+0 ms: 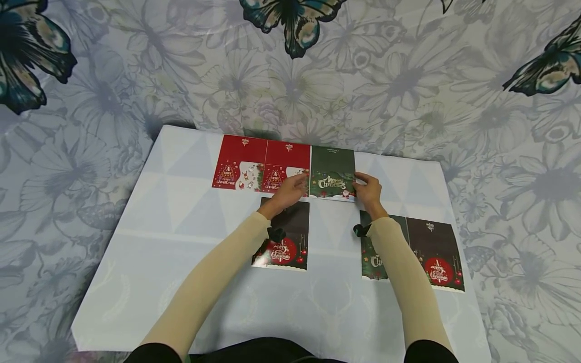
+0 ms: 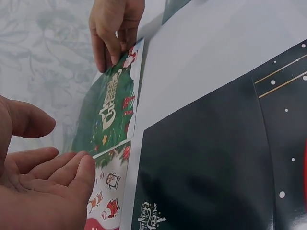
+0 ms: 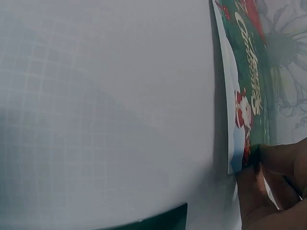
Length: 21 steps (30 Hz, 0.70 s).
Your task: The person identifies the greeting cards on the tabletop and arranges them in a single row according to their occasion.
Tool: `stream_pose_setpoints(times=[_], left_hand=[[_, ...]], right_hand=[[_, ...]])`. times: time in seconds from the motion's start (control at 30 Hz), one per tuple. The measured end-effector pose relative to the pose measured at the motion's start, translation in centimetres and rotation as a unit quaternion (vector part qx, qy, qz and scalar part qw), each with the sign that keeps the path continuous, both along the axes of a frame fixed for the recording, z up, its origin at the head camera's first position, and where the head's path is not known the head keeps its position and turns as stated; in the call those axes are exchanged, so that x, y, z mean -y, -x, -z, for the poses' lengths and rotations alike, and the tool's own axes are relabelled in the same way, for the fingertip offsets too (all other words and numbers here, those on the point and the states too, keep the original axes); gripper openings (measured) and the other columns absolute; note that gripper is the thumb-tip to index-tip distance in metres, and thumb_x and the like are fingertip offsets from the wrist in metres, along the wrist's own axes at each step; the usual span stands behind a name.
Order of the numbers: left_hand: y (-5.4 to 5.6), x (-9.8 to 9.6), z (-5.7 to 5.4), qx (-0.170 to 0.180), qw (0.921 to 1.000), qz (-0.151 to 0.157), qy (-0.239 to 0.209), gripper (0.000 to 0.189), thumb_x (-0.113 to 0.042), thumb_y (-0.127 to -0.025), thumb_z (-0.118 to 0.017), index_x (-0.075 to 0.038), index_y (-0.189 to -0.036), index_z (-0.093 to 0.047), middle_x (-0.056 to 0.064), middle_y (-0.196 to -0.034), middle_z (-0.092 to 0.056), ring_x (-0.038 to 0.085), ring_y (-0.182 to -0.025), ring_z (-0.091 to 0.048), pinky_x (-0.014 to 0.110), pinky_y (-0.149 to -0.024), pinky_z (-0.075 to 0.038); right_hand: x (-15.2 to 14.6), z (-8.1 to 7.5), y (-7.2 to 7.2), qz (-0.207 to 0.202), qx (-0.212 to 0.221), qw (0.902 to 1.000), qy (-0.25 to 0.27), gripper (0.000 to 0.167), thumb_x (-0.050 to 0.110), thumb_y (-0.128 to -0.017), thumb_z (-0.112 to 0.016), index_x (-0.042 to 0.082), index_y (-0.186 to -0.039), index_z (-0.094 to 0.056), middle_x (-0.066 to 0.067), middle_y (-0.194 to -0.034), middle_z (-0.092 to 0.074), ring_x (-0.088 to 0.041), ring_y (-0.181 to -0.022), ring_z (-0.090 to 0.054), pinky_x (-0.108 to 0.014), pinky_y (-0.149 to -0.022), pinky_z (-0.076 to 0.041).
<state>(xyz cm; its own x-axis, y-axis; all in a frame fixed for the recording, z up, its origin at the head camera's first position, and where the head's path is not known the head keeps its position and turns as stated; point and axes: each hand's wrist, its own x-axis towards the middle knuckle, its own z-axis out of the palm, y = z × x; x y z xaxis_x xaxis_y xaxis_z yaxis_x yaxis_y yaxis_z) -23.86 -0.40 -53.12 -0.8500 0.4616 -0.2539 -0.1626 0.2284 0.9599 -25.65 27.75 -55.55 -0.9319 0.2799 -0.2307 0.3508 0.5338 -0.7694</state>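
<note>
A green Christmas card (image 1: 333, 172) lies unfolded in the back row, at the right end of two red Christmas cards (image 1: 240, 164). My right hand (image 1: 368, 190) pinches its right edge near the front corner; in the right wrist view thumb and fingers (image 3: 276, 165) meet at that corner. My left hand (image 1: 291, 189) is over the right-hand red card (image 1: 288, 154), close to the green card's left edge. Its thumb and fingers stand apart in the left wrist view, with nothing between them. The left hand partly covers the red card's front.
A black Christmas card (image 1: 295, 237) lies under my left wrist. At the right, another green card (image 1: 374, 262), partly hidden by my right forearm, lies beside a second black card (image 1: 438, 252). The pale table (image 1: 181, 282) meets a floral cloth (image 1: 399, 101) at the back.
</note>
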Motion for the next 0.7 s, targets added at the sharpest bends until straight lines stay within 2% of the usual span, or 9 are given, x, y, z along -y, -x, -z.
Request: stream_pose_setpoints(times=[0.13, 0.23, 0.33, 0.5, 0.57, 0.7], left_hand=[[-0.1, -0.1, -0.1, -0.002, 1.0000, -0.002, 0.006, 0.054, -0.009, -0.105, -0.043, -0.002, -0.157, -0.029, 0.015, -0.161, -0.034, 0.029, -0.148, -0.036, 0.046, -0.115, -0.038], [-0.2, -0.2, -0.2, -0.005, 0.9999, -0.003, 0.009, 0.053, -0.010, -0.106, -0.043, -0.002, -0.157, -0.030, 0.016, -0.160, -0.035, 0.029, -0.147, -0.037, 0.047, -0.114, -0.039], [-0.3, -0.2, -0.4, -0.009, 0.9999, -0.004, 0.012, 0.053, -0.011, -0.106, -0.043, -0.003, -0.157, -0.030, 0.016, -0.160, -0.035, 0.030, -0.147, -0.038, 0.047, -0.114, -0.039], [-0.5, -0.2, -0.5, -0.012, 0.9999, -0.006, 0.011, 0.054, -0.010, -0.105, -0.044, -0.004, -0.157, -0.031, 0.015, -0.160, -0.036, 0.031, -0.146, -0.039, 0.047, -0.113, -0.040], [-0.5, -0.2, -0.6, -0.012, 0.9999, -0.008, 0.008, 0.054, -0.009, -0.105, -0.045, -0.004, -0.157, -0.031, 0.016, -0.160, -0.036, 0.031, -0.145, -0.041, 0.048, -0.113, -0.040], [-0.7, -0.3, -0.6, -0.014, 0.9998, -0.013, 0.003, 0.055, -0.007, -0.103, -0.045, -0.005, -0.157, -0.032, 0.017, -0.159, -0.037, 0.032, -0.143, -0.043, 0.049, -0.112, -0.041]], right_hand=[[0.0, -0.3, -0.1, -0.008, -0.010, 0.9998, -0.017, 0.044, 0.009, -0.099, -0.061, 0.014, -0.143, -0.058, -0.011, -0.147, -0.055, -0.031, -0.107, -0.068, -0.018, -0.062, -0.043], [-0.1, -0.4, -0.2, -0.015, -0.018, 0.9992, -0.033, 0.044, 0.008, -0.099, -0.061, 0.013, -0.143, -0.058, -0.012, -0.145, -0.057, -0.032, -0.103, -0.069, -0.018, -0.060, -0.043], [-0.2, -0.4, -0.4, -0.017, -0.022, 0.9989, -0.038, 0.045, 0.008, -0.098, -0.060, 0.012, -0.143, -0.057, -0.014, -0.144, -0.057, -0.033, -0.103, -0.068, -0.024, -0.067, -0.048], [-0.5, -0.4, -0.8, -0.014, -0.023, 0.9993, -0.026, 0.045, 0.009, -0.098, -0.059, 0.010, -0.143, -0.057, -0.015, -0.144, -0.057, -0.033, -0.111, -0.067, -0.043, -0.086, -0.054], [-0.6, -0.5, -0.9, -0.015, -0.025, 0.9993, -0.022, 0.045, 0.009, -0.098, -0.059, 0.010, -0.142, -0.058, -0.014, -0.144, -0.057, -0.033, -0.114, -0.066, -0.046, -0.091, -0.054], [-0.9, -1.0, -1.4, -0.016, -0.035, 0.9992, -0.013, 0.043, 0.009, -0.098, -0.059, 0.009, -0.141, -0.059, -0.015, -0.144, -0.057, -0.033, -0.118, -0.065, -0.047, -0.093, -0.053]])
